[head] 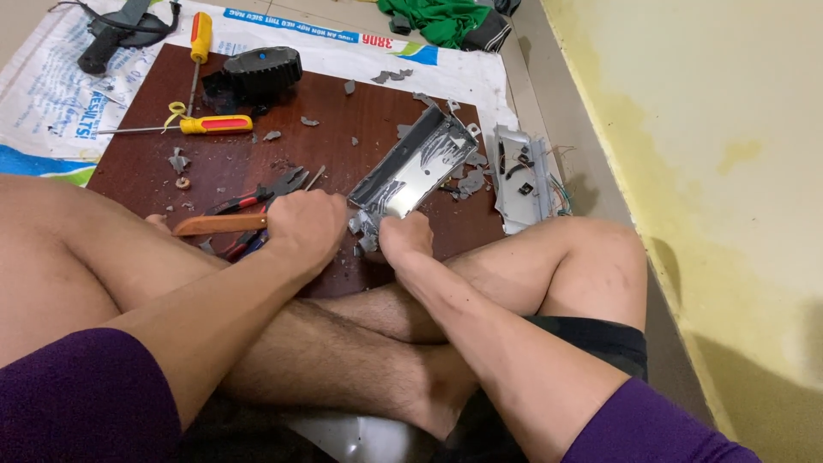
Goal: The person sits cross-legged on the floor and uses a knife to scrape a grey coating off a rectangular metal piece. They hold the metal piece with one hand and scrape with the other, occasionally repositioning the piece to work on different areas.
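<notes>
Our left hand point(304, 227) is clenched into a fist at the near edge of the dark wooden board point(343, 120), right beside the lower end of the grey metal frame point(411, 167); what it grips is hidden under the knuckles, so we cannot tell whether a tool sits inside. Our right hand point(405, 238) is closed on the bottom corner of that frame, fingers curled under the broken grey plastic there. The frame lies tilted across the board, its long side running from our hands up and away to the right, its shiny inner face turned up.

Just left of our left hand lie red-handled pliers point(257, 199), and nearer our knee an orange handle point(219, 225) pointing left. Farther back on the board we see a yellow and red screwdriver point(206, 125) lying flat with its shaft to the left, and a second screwdriver point(200, 39) of the same colours near the top edge, pointing toward us. A black plastic housing point(257, 73) sits at the far side of the board between them. Small grey shards point(309, 122) are scattered over the wood.

To the right of the frame, partly off the board, rests a pale grey panel point(519, 176) with thin wires along its edge. The board lies on a printed white sack point(51, 111) spread over the floor, with a green cloth point(441, 19) at the back. Our crossed legs fill the foreground, purple sleeves on both arms.
</notes>
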